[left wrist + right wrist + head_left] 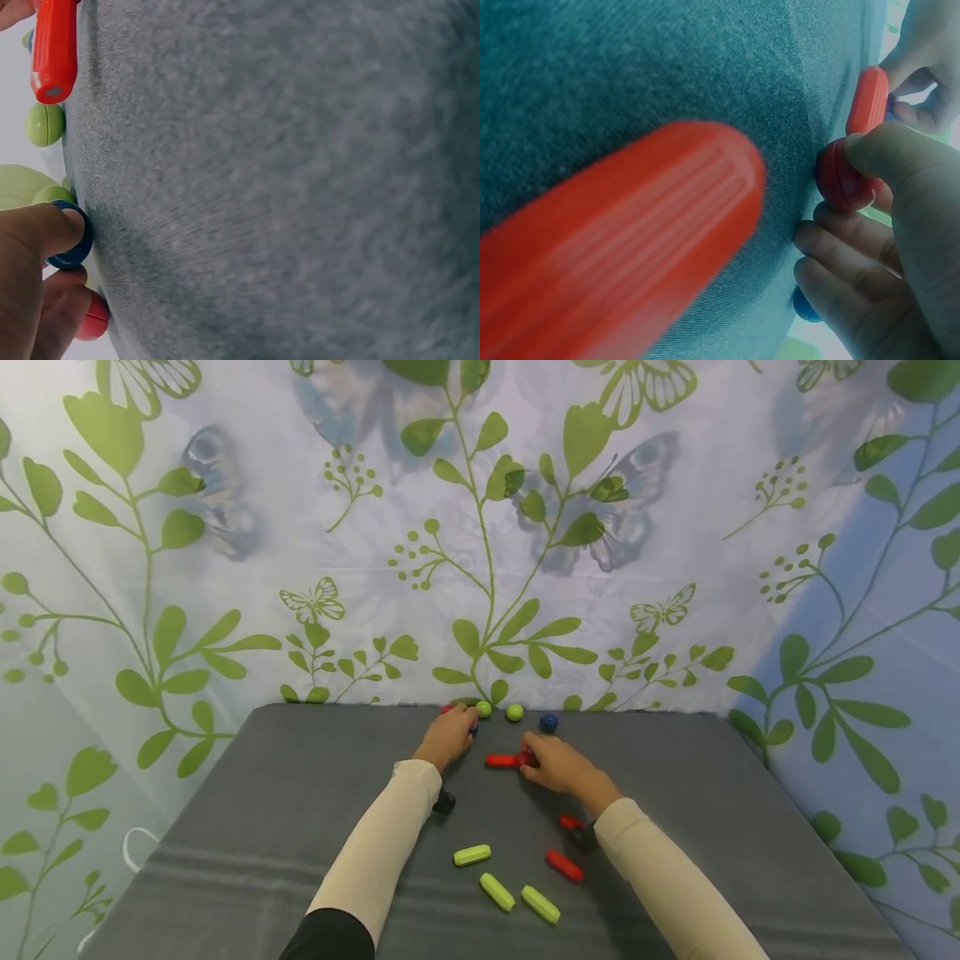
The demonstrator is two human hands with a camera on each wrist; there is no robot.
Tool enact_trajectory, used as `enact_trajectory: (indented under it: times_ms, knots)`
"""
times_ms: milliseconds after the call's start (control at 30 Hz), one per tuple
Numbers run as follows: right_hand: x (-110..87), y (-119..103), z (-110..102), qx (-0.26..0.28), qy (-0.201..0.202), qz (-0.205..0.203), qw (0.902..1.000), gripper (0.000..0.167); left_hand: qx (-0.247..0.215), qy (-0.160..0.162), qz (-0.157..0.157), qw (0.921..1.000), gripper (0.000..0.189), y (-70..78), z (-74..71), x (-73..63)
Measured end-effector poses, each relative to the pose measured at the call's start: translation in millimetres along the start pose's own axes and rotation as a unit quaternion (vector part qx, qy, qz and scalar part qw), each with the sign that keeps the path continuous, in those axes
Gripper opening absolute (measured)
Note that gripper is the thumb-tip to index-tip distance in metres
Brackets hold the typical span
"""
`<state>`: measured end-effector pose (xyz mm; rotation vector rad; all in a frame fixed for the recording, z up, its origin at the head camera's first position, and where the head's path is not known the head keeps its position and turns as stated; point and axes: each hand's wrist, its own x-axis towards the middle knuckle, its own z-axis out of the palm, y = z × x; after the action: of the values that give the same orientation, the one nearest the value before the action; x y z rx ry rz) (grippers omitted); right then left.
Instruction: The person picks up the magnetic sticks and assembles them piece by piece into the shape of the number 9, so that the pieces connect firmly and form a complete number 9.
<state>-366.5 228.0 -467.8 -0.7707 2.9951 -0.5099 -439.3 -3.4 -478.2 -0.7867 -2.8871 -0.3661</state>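
Note:
At the far edge of the table my left hand (447, 737) pinches a blue ball (81, 238) between thumb and fingers. A red ball (93, 321) sits right by those fingers. To the right, my right hand (561, 765) holds a red ball (841, 177) with thumb and fingers. This ball meets the end of a ridged red stick (501, 761) that points left; whether the two are joined I cannot tell. Another blue ball (549, 722) lies behind the right hand. Two green balls (483, 709) (514, 712) stand along the back edge between the hands.
Nearer on the grey-covered table (315, 827) lie green sticks (472, 855) (497, 892) (541, 904) and a red stick (564, 866). Another red stick (572, 821) is partly hidden by the right wrist. A leaf-patterned curtain (360, 635) hangs directly behind the table.

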Motion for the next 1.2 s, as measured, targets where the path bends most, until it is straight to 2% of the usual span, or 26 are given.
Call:
enact_trajectory:
  times_ms: [100, 367, 600, 800, 1200]
  knots:
    - [1.3, -2.3, -0.1, -0.001, -0.005, 0.009, 0.9999, 0.02, -0.016, 0.001, -0.005, 0.9999, 0.025, -2.7, 0.7, -2.1]
    - [3.4, -2.4, -0.9, -0.001, -0.015, 0.046, 0.9988, 0.023, -0.051, -0.036, -0.01, 0.998, 0.035, -3.6, -0.9, -9.5]
    - [6.4, -1.9, -0.8, 0.0, -0.016, 0.058, 0.9982, 0.026, -0.099, -0.044, 0.033, 0.9935, 0.027, -8.6, -4.1, -21.3]
    - [6.8, -2.8, 0.6, -0.002, -0.016, 0.066, 0.9977, 0.026, -0.12, -0.062, 0.062, 0.989, 0.027, -11.9, -4.9, -27.0]
    - [8.7, -3.5, 2.1, -0.001, -0.014, 0.065, 0.9977, 0.026, -0.129, -0.062, 0.078, 0.9866, 0.024, -9.2, -6.6, -29.5]
